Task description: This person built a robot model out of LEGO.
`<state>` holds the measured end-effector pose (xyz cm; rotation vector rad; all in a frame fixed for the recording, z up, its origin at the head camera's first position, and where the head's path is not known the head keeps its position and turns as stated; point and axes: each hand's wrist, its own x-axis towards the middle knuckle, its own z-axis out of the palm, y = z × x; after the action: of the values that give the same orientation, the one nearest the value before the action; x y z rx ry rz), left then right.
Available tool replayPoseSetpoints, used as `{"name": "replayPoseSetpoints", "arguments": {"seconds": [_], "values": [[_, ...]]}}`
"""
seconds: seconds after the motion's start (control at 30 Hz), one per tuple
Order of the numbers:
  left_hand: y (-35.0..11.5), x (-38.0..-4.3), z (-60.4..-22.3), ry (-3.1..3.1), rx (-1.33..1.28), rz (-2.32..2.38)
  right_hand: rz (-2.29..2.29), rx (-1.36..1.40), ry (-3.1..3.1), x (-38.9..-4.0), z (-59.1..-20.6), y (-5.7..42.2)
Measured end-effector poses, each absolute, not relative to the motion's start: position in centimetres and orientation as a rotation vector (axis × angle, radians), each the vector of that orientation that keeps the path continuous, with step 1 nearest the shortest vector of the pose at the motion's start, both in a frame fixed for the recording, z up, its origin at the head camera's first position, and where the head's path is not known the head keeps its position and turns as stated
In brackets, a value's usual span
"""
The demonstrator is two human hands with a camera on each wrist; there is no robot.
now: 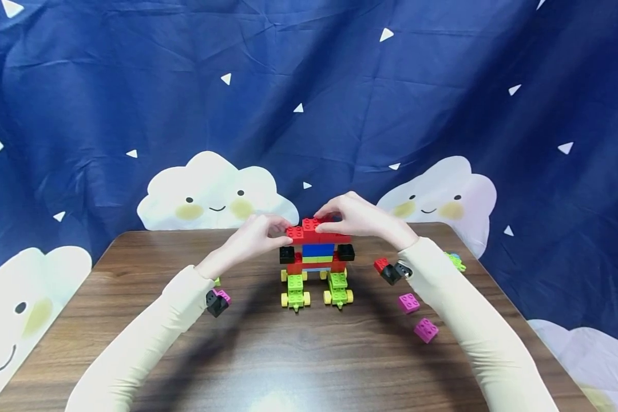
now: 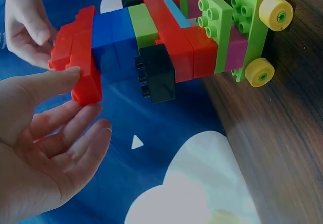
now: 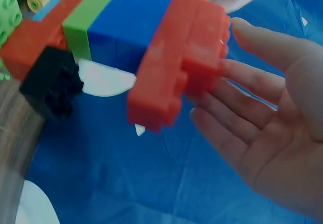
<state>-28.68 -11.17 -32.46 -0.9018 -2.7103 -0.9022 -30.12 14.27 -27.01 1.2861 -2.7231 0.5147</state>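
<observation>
A toy figure of building bricks stands upright on the table. It has a blue middle (image 1: 317, 250), a black brick (image 1: 286, 255) at each side and green wheeled bases (image 1: 296, 290) as feet. Red bricks form its top. My left hand (image 1: 257, 234) pinches the left end of the lower red row (image 2: 87, 82), thumb in front and fingers behind. On the upper red brick (image 3: 204, 57), my right hand (image 1: 357, 216) has thumb and fingertips at opposite sides, holding it. The fingertips behind the bricks are partly hidden in the head view.
Pink bricks (image 1: 409, 303) lie on the wooden table (image 1: 288, 355) at the right. Small dark devices sit at the left wrist (image 1: 217, 303) and right wrist (image 1: 391, 273). A green piece (image 1: 455, 262) shows past the right sleeve. A blue curtain (image 1: 309, 114) hangs behind the table.
</observation>
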Motion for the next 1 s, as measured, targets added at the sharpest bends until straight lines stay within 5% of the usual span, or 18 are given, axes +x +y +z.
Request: {"name": "replayPoseSetpoints", "arguments": {"seconds": [1.0], "values": [[-11.2, -28.6, -32.2, -2.707, -0.919, -0.892, 0.487, 1.205, -2.791, -30.0, -26.8, 13.5]]}}
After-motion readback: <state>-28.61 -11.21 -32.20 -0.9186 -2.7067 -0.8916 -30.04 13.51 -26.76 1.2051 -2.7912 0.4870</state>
